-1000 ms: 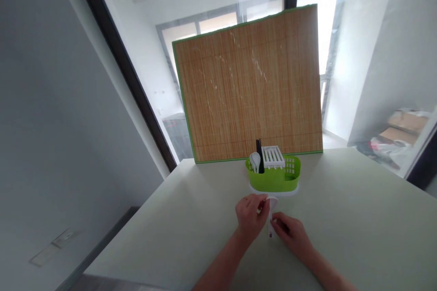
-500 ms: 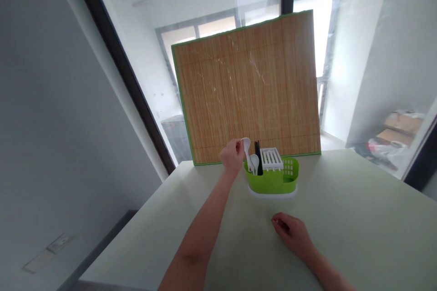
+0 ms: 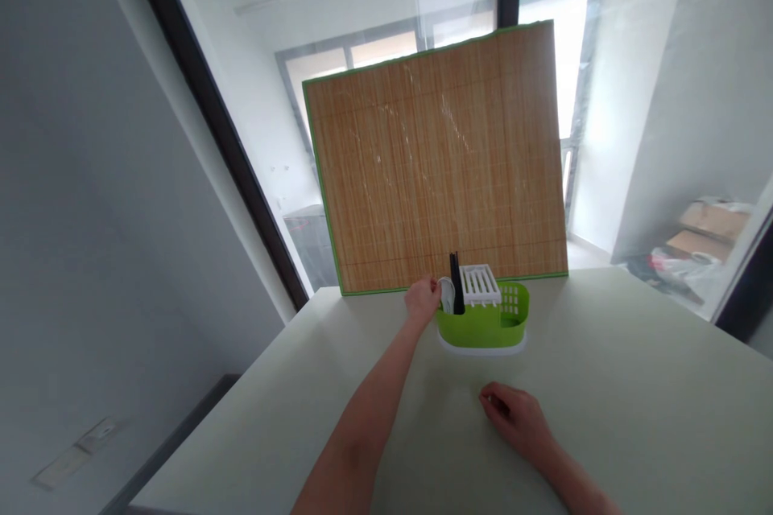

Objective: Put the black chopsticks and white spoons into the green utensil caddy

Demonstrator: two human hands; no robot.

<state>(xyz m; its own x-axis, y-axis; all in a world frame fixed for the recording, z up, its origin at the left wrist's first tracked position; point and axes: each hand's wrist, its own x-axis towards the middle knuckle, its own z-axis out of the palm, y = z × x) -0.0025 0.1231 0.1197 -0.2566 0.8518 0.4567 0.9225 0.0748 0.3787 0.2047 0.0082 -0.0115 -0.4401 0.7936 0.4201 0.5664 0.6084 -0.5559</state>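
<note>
At the left end of the green utensil caddy [image 3: 471,331], my left hand [image 3: 423,300] pinches a white spoon [image 3: 445,290] by its bowl end. The spoons overlap there, so I cannot separate them clearly; their lower parts sit inside the caddy. Black chopsticks [image 3: 456,286] stand upright just to the right of the spoons. A white slotted rack [image 3: 480,285] covers the caddy's middle, and its right compartment has a grid wall. Nearer to me, my right hand [image 3: 516,416] rests on the table with curled fingers, apart from the caddy, and nothing shows in it.
Behind the caddy, a bamboo mat [image 3: 435,169] with green edging leans upright against the glass. The pale table [image 3: 609,386] extends to both sides. A grey wall [image 3: 121,217] is at the left, and boxes [image 3: 713,225] lie beyond the glass at the right.
My left hand has moved down and slightly right, lowering the white spoon from above the rim into the caddy's left compartment. My right hand has stayed in place.
</note>
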